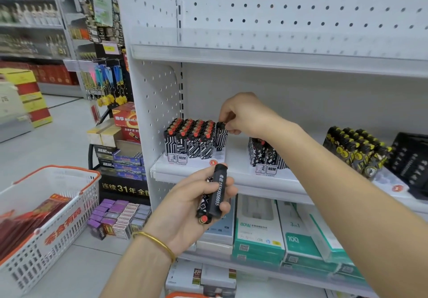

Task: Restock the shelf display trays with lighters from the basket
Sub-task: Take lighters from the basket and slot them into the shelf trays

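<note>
Lighter (221, 136) pinched by right hand (243, 114) at right end of tray (196, 161); we lower it upright, seat fully. Left hand (185, 207) grips spares (216, 193).

Bare strip of white metal shelf (237, 158) lies open between the left white display tray (196, 161), packed with black patterned lighters (190, 140), and the right neighbouring tray (266, 170). A white upper shelf (278, 61) overhangs both.

Basket (58, 235) left of shelf (237, 158); lighter trays (196, 161) in a row on it
</note>
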A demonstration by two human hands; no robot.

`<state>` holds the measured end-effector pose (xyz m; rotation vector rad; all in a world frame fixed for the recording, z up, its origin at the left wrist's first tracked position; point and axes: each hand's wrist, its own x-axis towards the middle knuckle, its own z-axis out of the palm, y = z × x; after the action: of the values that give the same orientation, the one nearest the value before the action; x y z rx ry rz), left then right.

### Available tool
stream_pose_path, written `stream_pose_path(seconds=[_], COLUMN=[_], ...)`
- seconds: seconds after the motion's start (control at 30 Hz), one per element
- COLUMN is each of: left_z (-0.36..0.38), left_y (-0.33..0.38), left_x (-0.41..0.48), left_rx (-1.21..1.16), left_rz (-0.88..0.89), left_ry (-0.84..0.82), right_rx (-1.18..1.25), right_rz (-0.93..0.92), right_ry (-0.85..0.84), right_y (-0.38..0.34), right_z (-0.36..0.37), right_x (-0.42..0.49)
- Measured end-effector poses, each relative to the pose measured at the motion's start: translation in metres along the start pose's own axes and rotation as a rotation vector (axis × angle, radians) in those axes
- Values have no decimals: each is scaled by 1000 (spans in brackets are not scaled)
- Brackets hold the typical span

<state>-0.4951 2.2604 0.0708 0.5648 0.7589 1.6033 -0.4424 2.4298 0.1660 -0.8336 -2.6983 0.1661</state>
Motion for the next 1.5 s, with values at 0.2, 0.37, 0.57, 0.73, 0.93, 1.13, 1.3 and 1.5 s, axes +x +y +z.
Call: stream_pose_path(seconds=[0.2, 0.37, 0.57, 0.73, 0.93, 1.13, 1.3, 1.5], left_z=[3, 4, 7, 12, 14, 47, 98, 166], left_y=[1, 2, 2, -1, -3, -28, -76, -141], left_x=[-1, -6, -6, -7, -12, -5, 10, 38], left_rx=[-11, -8, 63, 135, 151, 218, 179, 178], left_rz=[-5, 14, 98, 148, 104, 65, -95, -239], left_ry=[-11, -35, -36, -34, -51, -86, -205, -219], right_rx=[-146, -49, 171, 99, 506, 860, 973, 763], right_rz=[-50, -20, -64, -64, -62, -25, 111, 485], right_ry=[74, 177, -45, -99, -49, -74, 117, 687], right_y=[-1, -4, -30, -30, -21, 33, 84, 159], right_z=[17, 8, -15, -12, -26, -40, -53, -89], right_x=[3, -17, -74, -80, -98, -160, -223, -298])
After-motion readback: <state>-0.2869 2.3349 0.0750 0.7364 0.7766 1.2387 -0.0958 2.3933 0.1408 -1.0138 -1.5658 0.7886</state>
